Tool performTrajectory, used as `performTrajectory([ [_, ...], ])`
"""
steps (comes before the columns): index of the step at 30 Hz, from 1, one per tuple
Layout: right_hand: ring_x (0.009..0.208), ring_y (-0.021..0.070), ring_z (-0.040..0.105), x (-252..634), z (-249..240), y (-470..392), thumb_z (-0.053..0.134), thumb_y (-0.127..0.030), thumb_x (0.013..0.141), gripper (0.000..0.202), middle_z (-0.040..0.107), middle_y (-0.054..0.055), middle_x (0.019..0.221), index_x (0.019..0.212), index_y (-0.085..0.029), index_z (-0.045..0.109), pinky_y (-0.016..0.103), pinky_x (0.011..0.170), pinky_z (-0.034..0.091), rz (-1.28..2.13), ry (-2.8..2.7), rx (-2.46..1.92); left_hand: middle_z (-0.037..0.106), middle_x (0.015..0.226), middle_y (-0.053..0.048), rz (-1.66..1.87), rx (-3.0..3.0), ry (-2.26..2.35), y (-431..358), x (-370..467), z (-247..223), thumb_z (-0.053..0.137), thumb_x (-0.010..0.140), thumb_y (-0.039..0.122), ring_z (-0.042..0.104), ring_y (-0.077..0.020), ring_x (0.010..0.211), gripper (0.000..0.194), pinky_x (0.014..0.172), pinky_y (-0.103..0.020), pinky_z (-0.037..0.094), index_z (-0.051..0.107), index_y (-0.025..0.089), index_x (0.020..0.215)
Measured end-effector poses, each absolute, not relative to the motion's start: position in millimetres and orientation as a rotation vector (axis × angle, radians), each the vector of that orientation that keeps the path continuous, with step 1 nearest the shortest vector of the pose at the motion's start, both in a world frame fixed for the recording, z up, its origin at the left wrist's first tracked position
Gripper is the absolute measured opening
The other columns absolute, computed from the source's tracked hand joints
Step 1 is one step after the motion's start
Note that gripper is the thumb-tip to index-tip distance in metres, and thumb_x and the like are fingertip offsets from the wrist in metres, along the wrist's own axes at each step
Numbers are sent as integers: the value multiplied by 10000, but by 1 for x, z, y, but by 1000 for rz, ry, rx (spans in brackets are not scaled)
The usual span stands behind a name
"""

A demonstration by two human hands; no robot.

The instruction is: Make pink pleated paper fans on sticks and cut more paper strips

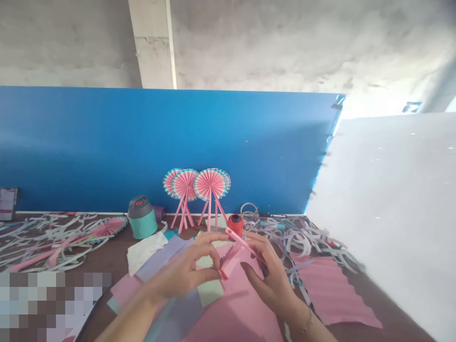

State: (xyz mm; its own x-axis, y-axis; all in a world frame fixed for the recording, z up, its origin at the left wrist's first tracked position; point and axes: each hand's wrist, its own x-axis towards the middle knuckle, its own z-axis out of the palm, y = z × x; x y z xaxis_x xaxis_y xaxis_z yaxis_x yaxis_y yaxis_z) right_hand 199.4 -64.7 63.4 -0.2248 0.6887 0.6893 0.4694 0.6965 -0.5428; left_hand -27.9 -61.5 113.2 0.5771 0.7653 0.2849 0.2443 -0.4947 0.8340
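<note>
Since loose pleats would likely spring open, left hand (197,261) pinches the folded pink paper (231,261) tight, just this side of the red spool (235,225); right hand (267,270) curls half-open alongside, can't tell if gripping.

1. Bare grey concrete (256,42) spans 11 to 1 o'clock, with 1 paler beam (151,47) at 11.
2. 1 glossy blue panel (117,142) runs from 9 o'clock past centre.
3. 1 white panel (399,199) stands at 3.
4. Light glares near 2.
5. 1 dark brown tabletop (117,247) spreads around 6.
</note>
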Motion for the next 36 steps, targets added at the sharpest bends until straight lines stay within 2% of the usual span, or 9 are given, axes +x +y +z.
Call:
performTrajectory([
  [3, 910, 207, 554, 199, 81, -62, 519, -234, 857, 217, 542, 99, 1160, 1073, -240, 534, 282, 651, 457, 375, -1845, -865, 511, 1322, -65, 1016, 1604, 579, -53, -21, 110, 618, 824, 329, 507, -234, 1154, 130, 907, -337, 413, 576, 210, 791],
  [5, 786, 176, 541, 195, 90, -59, 500, -273, 876, 123, 584, 72, 997, 973, -223, 557, 270, 624, 431, 460, -1805, -863, 585, 1223, -71, 1142, 1336, 450, -48, -11, 106, 601, 842, 319, 591, -193, 1015, 118, 828, -285, 445, 563, 207, 849],
  [8, 686, 152, 489, 184, 97, -53, 456, -343, 906, 173, 556, 25, 793, 918, -207, 561, 257, 595, 390, 559, -1705, -912, 672, 1026, -48, 1303, 1080, 388, -40, 6, 106, 612, 837, 303, 638, -164, 892, 116, 760, -242, 468, 579, 199, 879],
  [13, 576, 125, 416, 160, 95, -44, 389, -397, 932, 276, 479, -14, 663, 867, -190, 559, 242, 525, 327, 598, -1622, -982, 692, 798, 14, 1512, 708, 490, -28, 19, 103, 737, 711, 293, 663, -145, 756, 224, 706, -227, 504, 615, 203, 876],
  [15, 578, 125, 424, 150, 92, -42, 383, -376, 936, 273, 487, -13, 662, 839, -192, 560, 240, 529, 327, 576, -1655, -1010, 690, 792, 25, 1586, 558, 577, -22, 19, 98, 741, 695, 245, 659, -128, 717, 234, 678, -214, 509, 620, 206, 892],
  [20, 690, 147, 498, 140, 85, -39, 397, -319, 935, 249, 566, 24, 763, 806, -196, 570, 251, 637, 376, 525, -1771, -986, 693, 817, 0, 1638, 428, 770, -11, 20, 87, 621, 792, 193, 653, -111, 703, 211, 642, -198, 510, 627, 202, 1003],
  [26, 609, 143, 471, 148, 78, -33, 419, -398, 917, 316, 518, 10, 658, 744, -187, 578, 251, 569, 355, 602, -1717, -1043, 693, 815, -14, 1537, 422, 736, -9, 19, 91, 671, 771, 385, 654, -126, 706, 296, 604, -195, 505, 654, 190, 992],
  [30, 543, 128, 429, 154, 80, -28, 438, -485, 886, 380, 463, -9, 579, 694, -180, 559, 243, 514, 330, 762, -1574, -1054, 655, 705, 4, 1481, 575, 578, -10, 17, 89, 708, 739, 391, 628, -106, 630, 295, 608, -190, 498, 661, 167, 925],
  [36, 479, 88, 363, 157, 87, -29, 492, -513, 860, 429, 407, -44, 499, 586, -184, 451, 231, 492, 294, 1220, -1315, -958, 688, 925, -26, 1509, 561, 613, -12, 12, 94, 623, 822, 362, 661, -127, 809, 266, 740, -214, 517, 624, 210, 1041],
])
